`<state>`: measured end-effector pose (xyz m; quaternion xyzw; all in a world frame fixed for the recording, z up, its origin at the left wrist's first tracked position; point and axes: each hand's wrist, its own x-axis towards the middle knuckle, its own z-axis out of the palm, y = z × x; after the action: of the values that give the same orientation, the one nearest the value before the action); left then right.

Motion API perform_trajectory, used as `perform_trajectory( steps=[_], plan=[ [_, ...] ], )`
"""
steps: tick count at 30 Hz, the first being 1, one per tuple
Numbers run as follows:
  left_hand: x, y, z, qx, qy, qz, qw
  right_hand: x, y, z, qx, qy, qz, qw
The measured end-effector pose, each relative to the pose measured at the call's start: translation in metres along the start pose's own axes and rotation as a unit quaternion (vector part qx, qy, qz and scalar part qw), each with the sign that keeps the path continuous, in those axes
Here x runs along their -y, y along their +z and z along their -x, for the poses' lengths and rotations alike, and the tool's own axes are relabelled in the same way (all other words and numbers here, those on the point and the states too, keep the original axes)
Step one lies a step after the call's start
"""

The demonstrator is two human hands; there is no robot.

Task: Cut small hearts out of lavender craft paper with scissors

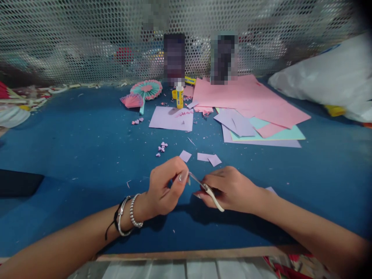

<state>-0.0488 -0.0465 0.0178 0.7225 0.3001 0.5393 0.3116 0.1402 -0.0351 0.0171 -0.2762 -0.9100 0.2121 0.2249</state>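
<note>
My right hand (229, 190) is closed around small scissors (207, 190) with a white handle, blades pointing left toward my left hand. My left hand (165, 190), with bracelets at the wrist, is pinched shut at the blade tips on a tiny piece I cannot make out. Both hands hover just above the blue table (72, 143) near its front edge. Small lilac paper squares (208, 158) lie just beyond the hands, and tiny folded lilac bits (162, 148) sit a little further left.
A lilac sheet (172, 118), a yellow glue bottle (179, 95) and pleated paper fans (143, 93) lie at the back centre. Stacked pink, teal and lilac sheets (252, 108) spread to the right. A white plastic bag (328, 81) is far right, mesh wall (87, 38) behind, dark object (17, 182) left.
</note>
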Motion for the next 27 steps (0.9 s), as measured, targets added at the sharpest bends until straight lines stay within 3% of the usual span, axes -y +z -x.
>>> perform_trajectory(
  steps=[14, 27],
  plan=[
    [0.003, -0.004, -0.005, 0.044, 0.026, -0.021, 0.998, 0.0, 0.0, -0.002, -0.012, 0.003, 0.0, 1.0],
    [0.003, -0.003, -0.011, 0.072, 0.035, 0.034, 0.996, 0.001, 0.001, -0.004, -0.001, -0.007, 0.002, 1.0]
  ],
)
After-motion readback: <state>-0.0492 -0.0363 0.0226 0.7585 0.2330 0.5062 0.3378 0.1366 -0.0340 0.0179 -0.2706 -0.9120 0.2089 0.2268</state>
